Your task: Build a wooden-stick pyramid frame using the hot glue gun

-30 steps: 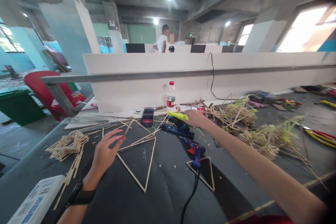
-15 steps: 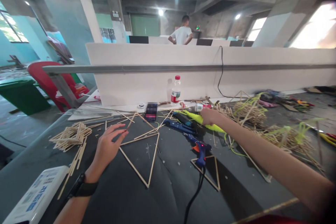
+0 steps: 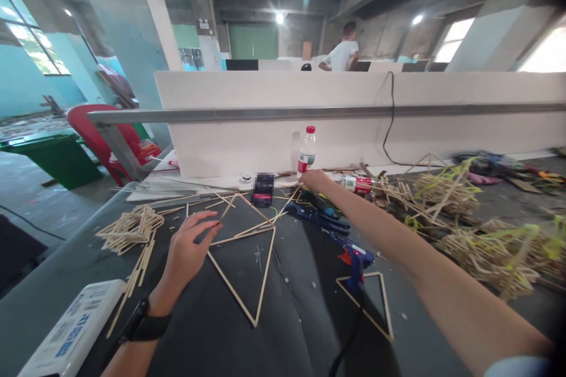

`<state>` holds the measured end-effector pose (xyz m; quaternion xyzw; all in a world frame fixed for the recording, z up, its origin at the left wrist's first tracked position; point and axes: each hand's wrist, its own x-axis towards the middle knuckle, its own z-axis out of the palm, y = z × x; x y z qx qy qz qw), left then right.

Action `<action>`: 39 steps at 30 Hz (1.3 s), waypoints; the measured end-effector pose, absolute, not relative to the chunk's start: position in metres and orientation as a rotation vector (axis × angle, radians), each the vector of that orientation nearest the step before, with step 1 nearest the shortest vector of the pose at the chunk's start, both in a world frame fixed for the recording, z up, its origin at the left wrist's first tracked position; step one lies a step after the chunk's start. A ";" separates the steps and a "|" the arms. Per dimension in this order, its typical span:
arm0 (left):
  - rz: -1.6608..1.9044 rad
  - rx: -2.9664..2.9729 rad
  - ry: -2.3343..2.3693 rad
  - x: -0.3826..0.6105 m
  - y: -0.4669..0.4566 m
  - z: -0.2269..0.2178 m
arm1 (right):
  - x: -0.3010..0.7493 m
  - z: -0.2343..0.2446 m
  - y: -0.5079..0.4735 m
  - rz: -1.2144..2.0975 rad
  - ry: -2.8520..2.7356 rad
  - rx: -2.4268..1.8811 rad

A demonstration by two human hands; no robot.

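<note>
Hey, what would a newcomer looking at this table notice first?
Likely the red-capped bottle standing before the white partition, just behind the right hand. Next, the large stick triangle on the dark table beside the left hand, and the blue glue gun to its right, overlapping a smaller triangle.

Ceiling lights [image 3: 280, 17] shine beyond a white partition [image 3: 265, 89] and red chair [image 3: 83, 122].

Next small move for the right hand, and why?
Probably ease the right hand back from the bottle, passing well above the glue gun. The bottle stands upright close by the fingers, so a nudge might tip it; the gun's red light is lit, so it may be hot. The left hand pinches a thin stick.
</note>
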<state>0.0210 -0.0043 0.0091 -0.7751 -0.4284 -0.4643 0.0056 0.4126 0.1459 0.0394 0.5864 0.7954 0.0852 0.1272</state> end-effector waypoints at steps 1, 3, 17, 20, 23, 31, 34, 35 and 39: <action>-1.453 -2.437 -1.329 0.021 -0.004 0.009 | 0.412 0.037 0.151 0.244 2.311 1.693; -1.427 -2.467 -1.312 0.021 -0.003 0.008 | 0.413 0.035 0.156 0.239 2.314 1.677; -1.414 -2.480 -1.341 0.023 -0.004 0.009 | 0.406 0.113 0.107 0.281 2.758 2.152; -1.420 -2.470 -1.343 0.023 -0.004 0.008 | 0.382 0.135 0.062 -0.336 3.326 2.311; -1.425 -2.470 -1.319 0.023 -0.006 0.008 | 0.354 0.146 0.012 -1.266 3.431 2.196; -1.458 -2.458 -1.283 0.022 -0.008 0.007 | 0.313 0.148 -0.050 -2.134 3.081 2.078; -1.450 -2.460 -1.282 0.021 -0.007 0.007 | 0.307 0.145 -0.053 -2.262 3.027 2.004; -1.445 -2.460 -1.287 0.021 -0.008 0.007 | 0.306 0.144 -0.054 -2.281 3.026 1.977; -1.433 -2.469 -1.293 0.021 -0.008 0.008 | 0.301 0.136 -0.055 -2.327 3.029 1.936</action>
